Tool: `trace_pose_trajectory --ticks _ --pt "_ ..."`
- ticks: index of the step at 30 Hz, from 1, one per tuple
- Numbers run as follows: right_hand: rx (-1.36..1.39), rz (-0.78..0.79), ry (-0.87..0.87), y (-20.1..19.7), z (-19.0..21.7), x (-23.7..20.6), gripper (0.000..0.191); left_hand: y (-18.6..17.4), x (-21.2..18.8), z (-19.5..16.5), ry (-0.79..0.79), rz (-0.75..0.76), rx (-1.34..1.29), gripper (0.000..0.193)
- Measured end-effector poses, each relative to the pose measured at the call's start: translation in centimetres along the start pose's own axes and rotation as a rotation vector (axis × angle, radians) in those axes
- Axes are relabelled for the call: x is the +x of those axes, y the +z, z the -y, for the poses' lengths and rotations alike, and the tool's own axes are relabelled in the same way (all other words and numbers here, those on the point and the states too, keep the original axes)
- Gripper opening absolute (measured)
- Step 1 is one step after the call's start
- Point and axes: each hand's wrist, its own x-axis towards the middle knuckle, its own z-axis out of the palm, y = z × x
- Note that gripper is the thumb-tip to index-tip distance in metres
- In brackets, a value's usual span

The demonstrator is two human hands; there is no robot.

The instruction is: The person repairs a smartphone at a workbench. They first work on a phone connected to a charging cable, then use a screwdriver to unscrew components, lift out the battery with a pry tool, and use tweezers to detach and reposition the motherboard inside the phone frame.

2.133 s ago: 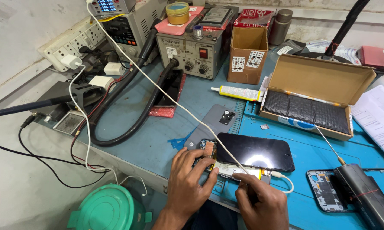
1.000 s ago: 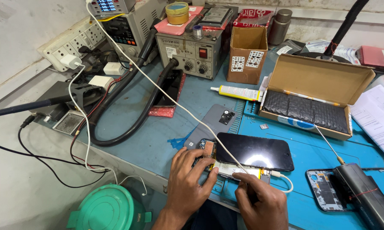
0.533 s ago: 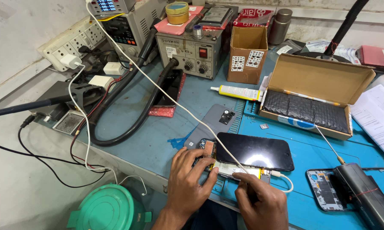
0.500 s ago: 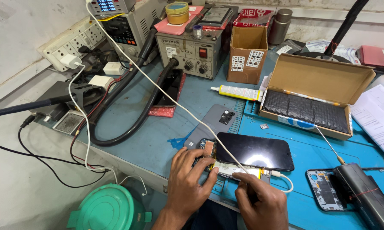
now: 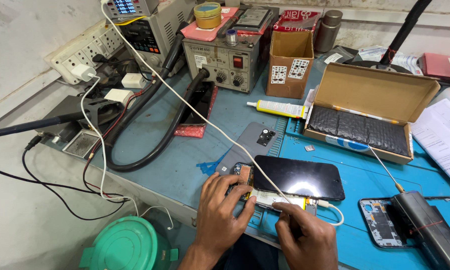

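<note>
Pressing opened phone (image 5: 265, 196) — both hands (image 5: 220, 215) (fingertips down).

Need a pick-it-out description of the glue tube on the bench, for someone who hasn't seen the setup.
Start at the open cardboard box of black pads on the blue mat. Just off its left end, in front of the small upright carton, the glue tube lies flat on its side. It is the only slim white-and-yellow tube there, with its thin nozzle pointing left toward the grey soldering station.
</note>
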Motion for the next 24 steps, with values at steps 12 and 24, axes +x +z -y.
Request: trace_pose_trajectory --ticks 12,24 --pt "0.017 -0.007 -0.017 -0.08 0.00 -0.05 0.026 -0.06 -0.01 -0.11 -0.004 -0.005 0.001 0.019" --pt "0.043 -0.034 -0.075 0.01 -0.16 -0.32 0.023 -0.32 0.18 -0.14 0.011 0.004 -0.003 0.021"
